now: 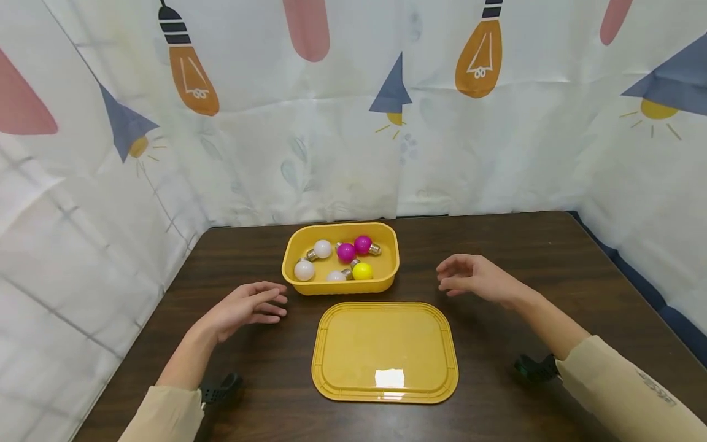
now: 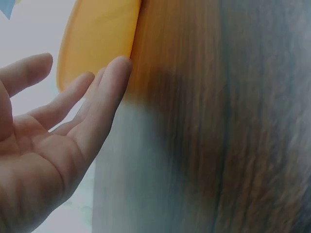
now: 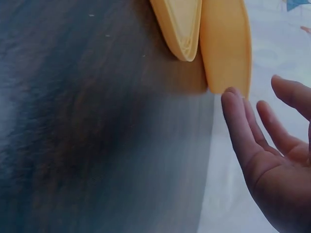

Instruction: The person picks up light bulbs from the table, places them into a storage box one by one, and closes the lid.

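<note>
A yellow plastic bin [image 1: 340,287] stands toward the back of the table. Inside it lie several small light bulbs: white ones such as this white bulb [image 1: 304,270], two magenta bulbs, one of them a magenta bulb [image 1: 346,252], and a yellow bulb [image 1: 362,271]. In front of the bin lies a flat yellow lid [image 1: 385,344] with a raised rim. My left hand [image 1: 251,307] hovers at the bin's left front corner, fingers relaxed and holding nothing. To the right of bin and lid, my right hand [image 1: 477,279] hangs over the table with loosely bent fingers and nothing in them.
The dark wood table [image 1: 513,411] reaches back to a white printed curtain [image 1: 342,153] that also closes off both sides. Dark straps sit at both wrists, one a black wrist strap [image 1: 536,368] by the right sleeve. Light glares off the lid's front part.
</note>
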Tool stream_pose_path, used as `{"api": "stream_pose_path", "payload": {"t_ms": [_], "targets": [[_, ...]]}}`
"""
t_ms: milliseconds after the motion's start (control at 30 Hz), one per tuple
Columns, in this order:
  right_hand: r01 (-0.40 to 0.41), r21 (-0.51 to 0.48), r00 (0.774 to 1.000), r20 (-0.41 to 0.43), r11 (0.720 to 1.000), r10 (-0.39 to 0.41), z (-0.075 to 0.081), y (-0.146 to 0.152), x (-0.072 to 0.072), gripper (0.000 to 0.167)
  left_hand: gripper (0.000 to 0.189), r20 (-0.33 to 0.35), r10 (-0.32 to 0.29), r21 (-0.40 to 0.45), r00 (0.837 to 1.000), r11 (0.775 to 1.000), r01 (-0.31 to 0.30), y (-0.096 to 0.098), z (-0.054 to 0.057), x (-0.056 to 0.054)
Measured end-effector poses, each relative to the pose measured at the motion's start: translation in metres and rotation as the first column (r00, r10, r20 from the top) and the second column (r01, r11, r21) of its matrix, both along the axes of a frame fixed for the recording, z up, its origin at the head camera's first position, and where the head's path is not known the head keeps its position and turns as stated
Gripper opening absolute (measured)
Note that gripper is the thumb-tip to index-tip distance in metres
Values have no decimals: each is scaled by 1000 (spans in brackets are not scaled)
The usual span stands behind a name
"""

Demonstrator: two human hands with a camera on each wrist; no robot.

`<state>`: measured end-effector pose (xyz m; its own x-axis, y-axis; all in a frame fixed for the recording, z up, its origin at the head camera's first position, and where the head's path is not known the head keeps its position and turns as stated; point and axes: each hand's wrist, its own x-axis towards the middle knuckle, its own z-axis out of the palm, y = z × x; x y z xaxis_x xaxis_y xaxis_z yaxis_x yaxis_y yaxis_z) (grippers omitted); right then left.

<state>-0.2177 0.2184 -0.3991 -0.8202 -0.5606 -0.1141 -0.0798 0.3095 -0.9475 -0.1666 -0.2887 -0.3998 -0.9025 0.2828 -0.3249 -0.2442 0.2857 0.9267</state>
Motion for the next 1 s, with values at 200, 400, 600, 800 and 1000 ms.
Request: {"api": "stream_pose_path", "payload": {"t_ms": [200,400,600,800,1000], "targets": [[-43,32,998,43,999,41,-3,9,7,47,60,-4,-63,40,998,997,64,7,0,4],[-65,38,995,72,997,62,-7,17,14,47,58,-2,-124,55,992,991,124,17,1,6],[-94,17,987,133,995,91,-11,22,19,45,57,21,-153,77,988,986,151,24,1,9],[-98,3,978,184,995,96,-12,22,23,46,54,49,-184,103,982,979,178,30,2,12],[-99,15,972,216,995,93,-12,21,28,46,56,66,-211,97,975,974,204,36,2,14]]}}
